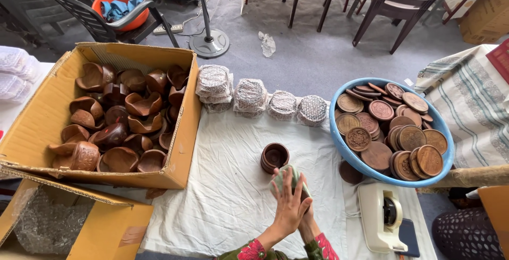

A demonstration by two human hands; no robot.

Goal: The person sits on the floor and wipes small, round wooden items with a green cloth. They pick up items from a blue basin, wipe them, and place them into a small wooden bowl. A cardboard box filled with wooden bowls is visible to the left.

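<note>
Both hands meet low in the middle of the view, pressed around a small pale wrapped object [281, 178]. My left hand [289, 207] lies over its front with the fingers spread upward. My right hand [307, 212] is mostly hidden behind the left and holds the same object from the far side. Just beyond them a small round dark wooden bowl [274, 157] stands on the white cloth [228, 180].
A cardboard box [180, 159] of wooden bowls is at left, and a blue tub [339, 143] of carved wooden discs at right. Several wrapped bundles [250, 97] line the cloth's far edge. A white tape dispenser [379, 215] sits near right. An open box [106, 228] with bubble wrap is at lower left.
</note>
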